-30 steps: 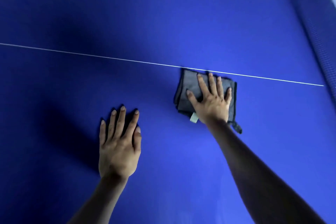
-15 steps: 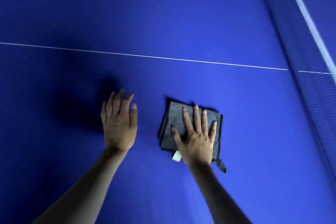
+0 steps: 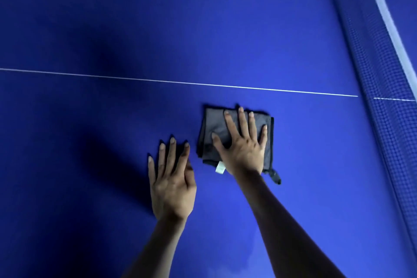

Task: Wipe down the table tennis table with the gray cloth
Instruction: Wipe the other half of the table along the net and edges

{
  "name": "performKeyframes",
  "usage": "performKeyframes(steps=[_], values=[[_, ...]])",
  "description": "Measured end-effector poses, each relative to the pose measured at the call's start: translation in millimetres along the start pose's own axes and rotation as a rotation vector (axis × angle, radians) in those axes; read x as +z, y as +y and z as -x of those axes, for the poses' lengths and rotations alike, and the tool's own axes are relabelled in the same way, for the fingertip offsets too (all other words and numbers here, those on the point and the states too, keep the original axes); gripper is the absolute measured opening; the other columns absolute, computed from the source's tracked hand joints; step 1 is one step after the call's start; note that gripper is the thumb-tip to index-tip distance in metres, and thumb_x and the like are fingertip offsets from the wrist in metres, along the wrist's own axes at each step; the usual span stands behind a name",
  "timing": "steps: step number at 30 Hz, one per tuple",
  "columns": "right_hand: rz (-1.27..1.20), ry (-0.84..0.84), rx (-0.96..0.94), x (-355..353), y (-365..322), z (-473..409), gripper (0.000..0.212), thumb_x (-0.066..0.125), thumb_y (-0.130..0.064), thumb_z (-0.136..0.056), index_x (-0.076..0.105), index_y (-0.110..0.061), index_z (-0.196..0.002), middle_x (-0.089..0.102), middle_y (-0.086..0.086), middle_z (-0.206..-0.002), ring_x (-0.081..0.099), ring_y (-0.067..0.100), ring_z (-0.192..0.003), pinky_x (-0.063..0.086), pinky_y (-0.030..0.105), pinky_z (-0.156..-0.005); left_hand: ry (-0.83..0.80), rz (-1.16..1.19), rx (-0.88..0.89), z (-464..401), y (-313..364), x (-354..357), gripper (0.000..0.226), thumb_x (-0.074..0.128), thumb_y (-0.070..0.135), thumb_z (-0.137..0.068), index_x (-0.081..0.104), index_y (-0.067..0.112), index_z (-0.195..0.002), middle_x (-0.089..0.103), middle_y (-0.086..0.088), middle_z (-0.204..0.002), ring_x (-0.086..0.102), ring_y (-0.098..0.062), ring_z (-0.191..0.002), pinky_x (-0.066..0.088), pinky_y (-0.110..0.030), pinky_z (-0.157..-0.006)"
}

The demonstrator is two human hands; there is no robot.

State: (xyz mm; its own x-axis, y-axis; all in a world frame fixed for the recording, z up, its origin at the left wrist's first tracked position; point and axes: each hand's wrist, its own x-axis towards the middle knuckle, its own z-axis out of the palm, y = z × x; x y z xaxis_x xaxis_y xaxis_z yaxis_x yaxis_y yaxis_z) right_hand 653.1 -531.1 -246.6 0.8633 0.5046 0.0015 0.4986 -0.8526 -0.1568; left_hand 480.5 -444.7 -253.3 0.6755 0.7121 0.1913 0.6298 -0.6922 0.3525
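My right hand (image 3: 242, 146) flat, fingers spread, pressing folded gray cloth (image 3: 214, 126) onto blue desk (image 3: 90, 29), cloth just below white line (image 3: 158, 80), my left hand (image 3: 171, 183) flat at 8 o'clock of cloth, net (image 3: 383, 74) at 2 o'clock

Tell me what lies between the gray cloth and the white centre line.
Only bare blue table lies between the gray cloth and the white line, per the head view.

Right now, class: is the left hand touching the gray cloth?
Apart. The head view shows a strip of blue table between the left hand and the gray cloth; only the right hand presses it.
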Motion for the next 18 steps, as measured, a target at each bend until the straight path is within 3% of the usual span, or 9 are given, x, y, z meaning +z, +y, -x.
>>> performKeyframes(steps=[4, 8, 14, 18], values=[[-0.009, -0.037, -0.036, -5.0, 10.5, -87.4, 0.079, 0.019, -0.083, -0.091, 0.017, -0.049, -0.162, 0.004, -0.014, -0.174, 0.001, 0.016, -0.161, 0.004, 0.059, -0.127, -0.062, -0.07, -0.022, -1.4, 0.0, 2.9, 0.057, 0.041, 0.028, -0.102, 0.034, 0.034, -0.158, 0.02, 0.005, -0.169, 0.014, -0.02, -0.157, 0.018, -0.056, -0.124], [-0.019, -0.062, -0.037, -5.5, 12.8, -97.9, 0.079, 0.016, -0.083, -0.091, 0.011, -0.049, -0.162, 0.0, -0.014, -0.174, -0.002, 0.016, -0.161, 0.0, 0.057, -0.128, -0.101, -0.122, -0.03, -1.8, 1.0, 4.5, 0.059, 0.033, 0.034, -0.104, 0.021, 0.04, -0.161, 0.011, 0.008, -0.171, 0.006, -0.019, -0.158, 0.014, -0.054, -0.126], [-0.027, 0.021, 0.014, -6.6, 31.9, 12.7, 0.075, 0.022, -0.078, -0.096, 0.013, -0.046, -0.163, 0.003, -0.01, -0.174, 0.003, 0.018, -0.161, 0.007, 0.058, -0.127, -0.116, -0.151, -0.036, -2.0, -0.7, 5.5, 0.055, 0.019, 0.048, -0.107, 0.014, 0.043, -0.161, 0.006, 0.008, -0.171, 0.002, -0.019, -0.158, 0.007, -0.054, -0.126], [0.002, 0.012, 0.067, -13.6, 50.5, 128.3, 0.075, 0.03, -0.075, -0.099, 0.013, -0.042, -0.164, 0.004, -0.007, -0.175, 0.004, 0.019, -0.161, 0.012, 0.058, -0.127, -0.077, -0.112, -0.045, -2.2, 3.9, 5.2, 0.051, 0.031, 0.041, -0.106, 0.036, 0.033, -0.157, 0.023, 0.001, -0.169, 0.016, -0.025, -0.157, 0.012, -0.059, -0.124]])
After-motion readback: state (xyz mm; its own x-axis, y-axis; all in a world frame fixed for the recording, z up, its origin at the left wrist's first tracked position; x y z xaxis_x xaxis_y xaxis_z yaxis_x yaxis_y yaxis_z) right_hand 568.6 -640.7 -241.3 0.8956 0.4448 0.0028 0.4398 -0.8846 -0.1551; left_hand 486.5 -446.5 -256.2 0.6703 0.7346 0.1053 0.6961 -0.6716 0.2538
